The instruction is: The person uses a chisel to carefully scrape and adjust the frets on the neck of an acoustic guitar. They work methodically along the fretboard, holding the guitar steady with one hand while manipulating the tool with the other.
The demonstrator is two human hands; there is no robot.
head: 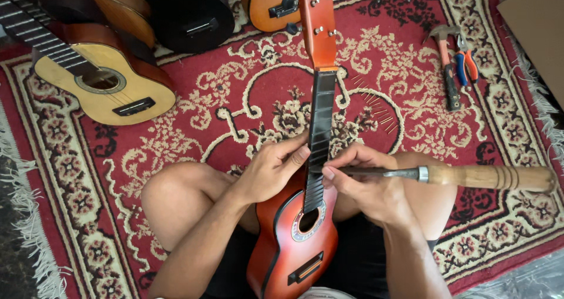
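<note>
A small orange-red sunburst guitar (296, 249) lies on my lap, with its black fretboard (320, 131) and orange headstock (317, 23) pointing away from me. My left hand (273, 167) grips the neck from the left, thumb on the fretboard edge. My right hand (367, 184) holds a metal file with a long wooden handle (487, 177); its tip rests against the fretboard's right edge. The handle sticks out to the right.
On the red patterned carpet (205, 111) lie a yellow guitar (103, 81), a black one (188, 14) and an orange one (270, 5) at the back. A hammer (447, 70) and pliers (467, 61) rest far right. Loose fret wires (379, 114) lie beside the neck.
</note>
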